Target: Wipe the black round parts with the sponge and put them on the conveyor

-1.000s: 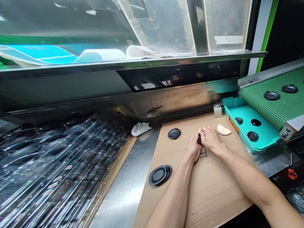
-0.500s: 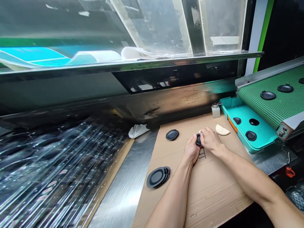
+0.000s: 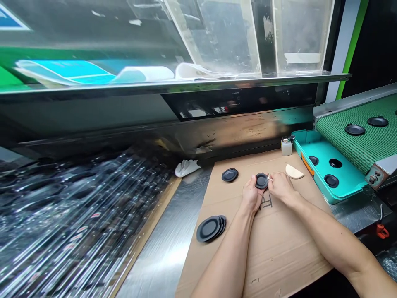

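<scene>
My left hand [image 3: 252, 195] grips a round black plastic lid [image 3: 261, 181] by its left and lower edge, its flat face turned up to me. At the lid's right edge my right hand [image 3: 281, 186] is closed, with a small white piece [image 3: 269, 179] showing at its fingertips. Whether those fingers also grip the lid is hidden. Left of my hands, another black lid [image 3: 230, 175] lies on the cardboard sheet [image 3: 279, 248]. Nearer to me rests a fanned stack of several similar lids [image 3: 208, 229].
A cream half-round pad [image 3: 294, 171] and a white pump bottle [image 3: 286, 147] sit beyond my right hand. The teal tray [image 3: 344, 196] holds three black parts below the green conveyor belt [image 3: 356, 145], which carries more lids. Clear plastic-wrapped parts [image 3: 77, 223] fill the left. A white glove [image 3: 187, 167] lies behind.
The lid in my left hand was edge-on and now shows its flat face. My right hand has shifted from over it to its right edge. The whole view has swung slightly left.
</scene>
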### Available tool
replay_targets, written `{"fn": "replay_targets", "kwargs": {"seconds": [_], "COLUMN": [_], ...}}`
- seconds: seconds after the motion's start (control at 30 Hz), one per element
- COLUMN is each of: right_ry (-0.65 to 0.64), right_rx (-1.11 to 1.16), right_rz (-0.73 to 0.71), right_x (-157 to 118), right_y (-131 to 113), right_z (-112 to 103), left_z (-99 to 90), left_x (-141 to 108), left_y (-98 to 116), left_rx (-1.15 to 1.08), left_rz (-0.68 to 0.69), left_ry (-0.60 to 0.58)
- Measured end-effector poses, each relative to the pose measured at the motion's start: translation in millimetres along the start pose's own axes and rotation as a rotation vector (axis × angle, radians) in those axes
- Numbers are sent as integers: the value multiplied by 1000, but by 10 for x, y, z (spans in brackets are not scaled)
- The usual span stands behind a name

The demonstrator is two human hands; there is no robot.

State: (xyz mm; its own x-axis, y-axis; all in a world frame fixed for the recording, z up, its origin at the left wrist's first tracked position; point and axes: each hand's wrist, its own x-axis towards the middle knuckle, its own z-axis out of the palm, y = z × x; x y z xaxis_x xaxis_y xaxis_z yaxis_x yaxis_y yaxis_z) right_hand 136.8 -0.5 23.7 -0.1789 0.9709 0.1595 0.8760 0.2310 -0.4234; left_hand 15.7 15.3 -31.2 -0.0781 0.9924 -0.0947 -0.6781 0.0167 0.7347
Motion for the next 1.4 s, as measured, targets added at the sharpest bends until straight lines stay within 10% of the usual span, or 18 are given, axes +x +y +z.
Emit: {"fn": "replay_targets", "kwargs": {"seconds": [0.4,0.6,0.7,1.03,1.4], "right_ry": [-533,50,92,189,213], "right_rx": [917,82,-276,22,-178], "right_rz": [-175,36,182,-373,-197], "right_x": [18,126,171,-26,109], "right_y": [167,407,531,-133,-58], "right_z": [-178,-293,-303,229,237], "left_z": [-54,-46,-35,88,114], "left_x": [15,-4,1,-50,-113], "left_y": [302,380,388,262,266], "left_rx": [-261,-382,-375,-361,-341], "left_rz": [-237,-285,-296,-276,-279], "left_ry": [24,-36,-47,-111,-132]}}
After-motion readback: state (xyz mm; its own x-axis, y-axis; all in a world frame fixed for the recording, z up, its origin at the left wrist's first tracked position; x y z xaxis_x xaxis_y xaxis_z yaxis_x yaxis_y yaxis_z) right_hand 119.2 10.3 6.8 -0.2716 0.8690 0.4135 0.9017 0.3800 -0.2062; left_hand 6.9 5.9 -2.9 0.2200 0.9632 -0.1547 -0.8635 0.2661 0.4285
